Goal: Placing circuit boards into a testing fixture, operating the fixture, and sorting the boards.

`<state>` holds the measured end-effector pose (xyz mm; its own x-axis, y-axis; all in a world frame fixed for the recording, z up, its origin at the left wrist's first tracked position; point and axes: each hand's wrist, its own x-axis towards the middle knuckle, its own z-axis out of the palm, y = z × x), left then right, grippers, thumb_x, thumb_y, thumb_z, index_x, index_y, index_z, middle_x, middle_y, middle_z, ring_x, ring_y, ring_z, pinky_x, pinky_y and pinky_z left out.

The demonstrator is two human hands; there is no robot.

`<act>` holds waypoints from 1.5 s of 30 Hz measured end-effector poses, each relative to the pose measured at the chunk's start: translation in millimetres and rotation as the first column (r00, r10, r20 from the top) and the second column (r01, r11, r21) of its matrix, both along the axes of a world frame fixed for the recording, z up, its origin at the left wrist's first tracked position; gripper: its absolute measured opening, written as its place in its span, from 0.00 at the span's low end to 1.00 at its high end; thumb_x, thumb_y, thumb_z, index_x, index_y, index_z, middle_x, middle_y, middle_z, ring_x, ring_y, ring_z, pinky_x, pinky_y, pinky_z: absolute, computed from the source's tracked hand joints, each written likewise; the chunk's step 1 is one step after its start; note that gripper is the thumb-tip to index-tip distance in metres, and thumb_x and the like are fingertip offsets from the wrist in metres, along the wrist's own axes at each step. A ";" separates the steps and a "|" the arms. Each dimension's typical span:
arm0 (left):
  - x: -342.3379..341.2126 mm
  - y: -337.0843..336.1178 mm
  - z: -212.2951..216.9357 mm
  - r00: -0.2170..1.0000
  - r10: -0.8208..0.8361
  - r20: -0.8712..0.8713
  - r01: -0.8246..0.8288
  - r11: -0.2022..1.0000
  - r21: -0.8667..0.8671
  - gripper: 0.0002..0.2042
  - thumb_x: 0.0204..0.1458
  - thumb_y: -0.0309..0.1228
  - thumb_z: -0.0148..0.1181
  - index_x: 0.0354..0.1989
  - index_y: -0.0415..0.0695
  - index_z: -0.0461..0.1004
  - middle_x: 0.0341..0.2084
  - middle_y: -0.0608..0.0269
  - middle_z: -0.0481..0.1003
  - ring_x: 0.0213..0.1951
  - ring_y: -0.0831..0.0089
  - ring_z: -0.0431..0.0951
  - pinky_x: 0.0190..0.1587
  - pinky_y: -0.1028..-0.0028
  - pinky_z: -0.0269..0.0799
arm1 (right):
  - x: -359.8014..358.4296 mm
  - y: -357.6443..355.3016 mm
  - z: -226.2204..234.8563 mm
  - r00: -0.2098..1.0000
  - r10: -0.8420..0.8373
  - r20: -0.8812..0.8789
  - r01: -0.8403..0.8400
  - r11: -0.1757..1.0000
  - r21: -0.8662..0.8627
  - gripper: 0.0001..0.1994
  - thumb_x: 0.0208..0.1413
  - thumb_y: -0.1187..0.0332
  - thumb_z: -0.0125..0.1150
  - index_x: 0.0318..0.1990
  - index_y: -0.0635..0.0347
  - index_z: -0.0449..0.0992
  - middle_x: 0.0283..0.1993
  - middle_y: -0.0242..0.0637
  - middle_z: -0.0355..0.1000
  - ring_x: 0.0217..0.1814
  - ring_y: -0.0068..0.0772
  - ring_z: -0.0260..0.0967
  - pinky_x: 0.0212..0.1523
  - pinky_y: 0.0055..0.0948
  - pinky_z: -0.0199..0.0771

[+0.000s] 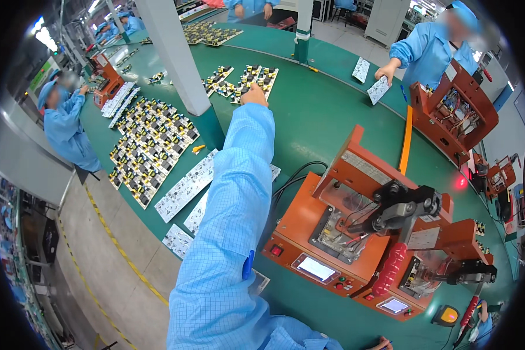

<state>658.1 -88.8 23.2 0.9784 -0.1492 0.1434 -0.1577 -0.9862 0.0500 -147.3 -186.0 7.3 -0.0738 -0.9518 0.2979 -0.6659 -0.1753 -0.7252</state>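
- The left hand (254, 95) is resting over the yellow-and-black circuit boards (268, 80); its fingertips are hiding, so I cannot tell how far open it is or whether it is gripping one.
- Those boards are lying on the green counter (315, 108), toward its far edge, beside a pale pillar (172, 55).
- The right hand (384, 344) is barely showing; I cannot tell its grip.
- An orange machine (356, 259) is standing near it.
- Along the counter's left edge, white panels (186, 188) are lying beside more component boards (151, 143).
- Opposite, a co-worker's hand (385, 71) is holding a white board (377, 91).
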 end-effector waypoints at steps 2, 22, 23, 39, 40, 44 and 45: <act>0.1 -11.0 19.5 0.999 0.047 -0.018 -0.047 0.998 -0.039 0.38 0.45 0.45 0.65 0.57 0.34 0.53 0.39 0.53 0.77 0.40 0.64 0.81 0.38 0.65 0.77 | -25.2 -6.3 -16.5 0.999 0.040 0.000 -0.040 0.999 0.018 0.19 0.64 0.55 0.48 0.44 0.67 0.68 0.41 0.52 0.72 0.41 0.46 0.70 0.46 0.36 0.70; -221.8 90.7 202.8 0.783 -0.613 0.102 0.616 0.788 0.005 0.24 0.49 0.49 0.56 0.43 0.38 0.75 0.35 0.47 0.78 0.40 0.46 0.77 0.43 0.54 0.73 | -15.2 -2.9 -18.2 0.966 0.170 0.193 -0.149 0.982 -0.119 0.20 0.68 0.56 0.40 0.35 0.66 0.69 0.32 0.40 0.69 0.36 0.31 0.66 0.43 0.30 0.68; -248.4 116.7 199.5 0.746 -0.660 0.083 0.660 0.750 0.039 0.23 0.50 0.48 0.56 0.46 0.40 0.74 0.35 0.47 0.78 0.40 0.46 0.77 0.43 0.54 0.72 | -9.2 3.4 -10.6 0.956 0.186 0.228 -0.160 0.979 -0.128 0.21 0.68 0.56 0.39 0.35 0.67 0.69 0.32 0.41 0.69 0.36 0.33 0.66 0.42 0.30 0.69; -548.7 214.9 14.2 0.894 -0.440 0.087 0.434 0.801 -0.413 0.29 0.37 0.36 0.73 0.48 0.39 0.69 0.40 0.56 0.72 0.43 0.57 0.70 0.46 0.62 0.67 | 207.3 116.2 14.4 -0.060 0.998 0.009 -0.994 -0.059 -0.087 0.06 0.47 0.77 0.57 0.31 0.62 0.66 0.42 0.43 0.73 0.50 0.48 0.69 0.50 0.37 0.69; -554.9 209.6 7.4 0.916 -0.374 0.143 0.400 0.828 -0.393 0.31 0.36 0.37 0.73 0.49 0.37 0.68 0.40 0.55 0.71 0.44 0.56 0.69 0.46 0.62 0.66 | 222.4 122.9 16.0 -0.046 0.997 -0.056 -0.980 -0.056 -0.193 0.07 0.47 0.77 0.55 0.35 0.61 0.67 0.43 0.43 0.72 0.52 0.48 0.67 0.50 0.39 0.69; -562.9 201.5 -4.2 0.945 -0.253 0.210 0.321 0.842 -0.434 0.35 0.34 0.35 0.74 0.51 0.35 0.66 0.40 0.55 0.72 0.45 0.56 0.68 0.48 0.62 0.64 | 237.5 130.3 18.2 -0.096 0.959 -0.268 -0.968 -0.153 -0.201 0.14 0.46 0.78 0.53 0.43 0.60 0.67 0.47 0.42 0.69 0.53 0.47 0.64 0.47 0.42 0.70; -563.1 197.6 -6.6 0.961 -0.213 0.179 0.274 0.825 -0.493 0.35 0.33 0.35 0.75 0.52 0.35 0.65 0.40 0.56 0.72 0.45 0.56 0.68 0.48 0.62 0.64 | 233.0 127.0 19.5 -0.073 0.959 -0.274 -0.972 -0.130 -0.196 0.14 0.46 0.78 0.53 0.43 0.60 0.67 0.47 0.42 0.69 0.53 0.47 0.64 0.47 0.42 0.70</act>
<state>95.0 108.8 16.7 0.8928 -0.2560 0.3705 -0.4242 -0.7543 0.5011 85.7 -59.0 26.8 0.8640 0.1278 0.4870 0.3807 -0.7987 -0.4659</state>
